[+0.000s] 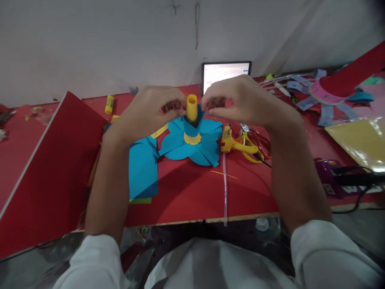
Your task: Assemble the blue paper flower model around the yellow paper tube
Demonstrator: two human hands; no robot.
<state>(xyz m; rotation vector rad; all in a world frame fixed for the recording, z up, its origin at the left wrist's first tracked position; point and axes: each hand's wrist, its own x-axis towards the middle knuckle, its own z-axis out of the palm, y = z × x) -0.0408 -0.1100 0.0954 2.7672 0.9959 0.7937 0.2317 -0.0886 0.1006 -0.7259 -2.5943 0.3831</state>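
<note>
A blue paper flower (201,153) lies flat on the red table, with a yellow paper tube (191,107) standing upright at its middle. Around the tube's lower part rises a blue paper band (191,129), flared open at its top. My left hand (159,103) pinches the band's upper left edge between thumb and fingers, close beside the tube. On the other side, my right hand (233,98) has its fingertips closed on the band's upper right edge. Both hands partly hide the band's rim. The yellow notched base (192,139) of the tube shows beneath the band.
Right of the flower lie a yellow glue gun (236,145), scissors (261,146) and a clear glue stick (225,192) reaching over the front edge. Blue sheets (143,172) lie left, beside a raised red board (54,172). A tablet (225,72) leans on the wall.
</note>
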